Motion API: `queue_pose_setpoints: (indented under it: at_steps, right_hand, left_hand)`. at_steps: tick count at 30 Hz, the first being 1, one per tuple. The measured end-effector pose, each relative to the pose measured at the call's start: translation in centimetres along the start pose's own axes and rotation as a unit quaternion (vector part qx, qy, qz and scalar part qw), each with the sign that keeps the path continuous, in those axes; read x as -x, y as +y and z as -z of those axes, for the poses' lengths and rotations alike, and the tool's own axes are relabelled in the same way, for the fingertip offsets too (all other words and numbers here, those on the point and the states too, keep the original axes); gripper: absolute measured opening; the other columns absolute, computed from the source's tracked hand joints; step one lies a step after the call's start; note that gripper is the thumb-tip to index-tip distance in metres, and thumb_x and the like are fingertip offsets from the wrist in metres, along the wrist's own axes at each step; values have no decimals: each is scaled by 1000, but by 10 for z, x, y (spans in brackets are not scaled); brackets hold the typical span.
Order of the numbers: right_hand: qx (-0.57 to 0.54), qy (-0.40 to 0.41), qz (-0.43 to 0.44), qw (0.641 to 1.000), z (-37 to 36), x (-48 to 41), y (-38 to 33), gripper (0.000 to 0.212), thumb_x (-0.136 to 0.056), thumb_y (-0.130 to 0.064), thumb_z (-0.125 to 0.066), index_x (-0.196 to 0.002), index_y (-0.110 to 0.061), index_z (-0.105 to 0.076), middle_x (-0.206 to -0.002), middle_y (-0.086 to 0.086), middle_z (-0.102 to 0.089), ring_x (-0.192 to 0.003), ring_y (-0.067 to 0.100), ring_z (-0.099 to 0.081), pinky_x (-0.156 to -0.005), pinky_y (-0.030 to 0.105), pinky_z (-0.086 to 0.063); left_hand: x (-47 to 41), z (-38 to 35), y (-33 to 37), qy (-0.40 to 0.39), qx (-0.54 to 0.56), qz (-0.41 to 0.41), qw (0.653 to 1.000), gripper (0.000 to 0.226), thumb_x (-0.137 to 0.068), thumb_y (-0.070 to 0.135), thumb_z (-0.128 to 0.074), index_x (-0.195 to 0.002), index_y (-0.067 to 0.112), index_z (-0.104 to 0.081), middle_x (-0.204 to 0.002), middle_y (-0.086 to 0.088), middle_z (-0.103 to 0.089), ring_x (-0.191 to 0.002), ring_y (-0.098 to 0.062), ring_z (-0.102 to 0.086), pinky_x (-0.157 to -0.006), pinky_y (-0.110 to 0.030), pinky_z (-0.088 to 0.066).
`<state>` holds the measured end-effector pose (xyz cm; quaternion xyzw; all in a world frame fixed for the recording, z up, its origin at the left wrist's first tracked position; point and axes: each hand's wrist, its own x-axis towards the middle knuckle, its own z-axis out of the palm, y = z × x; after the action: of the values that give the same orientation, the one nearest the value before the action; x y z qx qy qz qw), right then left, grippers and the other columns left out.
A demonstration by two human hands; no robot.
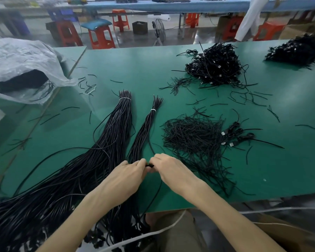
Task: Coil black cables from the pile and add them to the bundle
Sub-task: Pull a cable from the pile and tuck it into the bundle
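Observation:
My left hand (129, 176) and my right hand (168, 170) meet over the green table's near edge, both pinching one black cable (149, 166) between the fingertips. That cable arcs up and away toward a thin tied bunch of long black cables (145, 130). A thick tied bunch of long cables (105, 146) lies to its left and spills off the table's near edge. A heap of coiled cables (215, 67) sits at the far right centre. Three coiled cables with white-tagged plugs (235, 135) lie right of a pile of short black ties (193, 137).
A green table (144, 70) carries scattered loose black ties. A crumpled clear plastic bag (20, 60) lies at the far left. Another dark heap of cables (298, 50) rests at the far right corner. Orange stools (101, 38) stand on the floor beyond.

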<state>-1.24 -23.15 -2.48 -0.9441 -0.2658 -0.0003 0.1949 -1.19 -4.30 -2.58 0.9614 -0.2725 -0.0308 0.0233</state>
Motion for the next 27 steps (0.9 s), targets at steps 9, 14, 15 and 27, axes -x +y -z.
queue_pose_setpoints:
  at_steps: [9,14,15,27]
  right_hand:
    - [117,232,-149,954,31,-9,41,48,-94,-19,-71,-138,-10,-54,-131,6,-55,-126,26,-48,-110,43,-31]
    - [33,216,-313,924,35,-11,82,34,-98,-30,-67,-125,-11,-58,-123,7,-57,-118,28,-49,-102,41,-37]
    - [37,183,-333,924,31,-11,87,33,-98,-35,-66,-123,-13,-60,-122,7,-59,-118,28,-50,-101,42,-37]
    - [19,153,-369,916,19,-20,101,15,-99,-27,-66,-92,-16,-71,-106,5,-67,-111,31,-55,-96,45,-35]
  left_hand:
    - [-23,-17,-9,33,297,175,938,39,-112,32,-28,-80,14,-42,-73,-3,-52,-64,-28,-52,-62,-47,-43]
    - [-33,-24,-12,49,297,220,928,32,-111,16,-30,-82,19,-44,-83,-3,-55,-75,-24,-57,-74,-44,-51]
    - [-32,-27,-12,53,329,230,915,35,-112,22,-30,-81,18,-47,-81,-4,-56,-71,-22,-55,-70,-45,-49]
    - [-32,-27,-5,30,604,258,753,37,-112,26,-35,-81,10,-46,-55,12,-40,-45,-4,-33,-41,-21,-26]
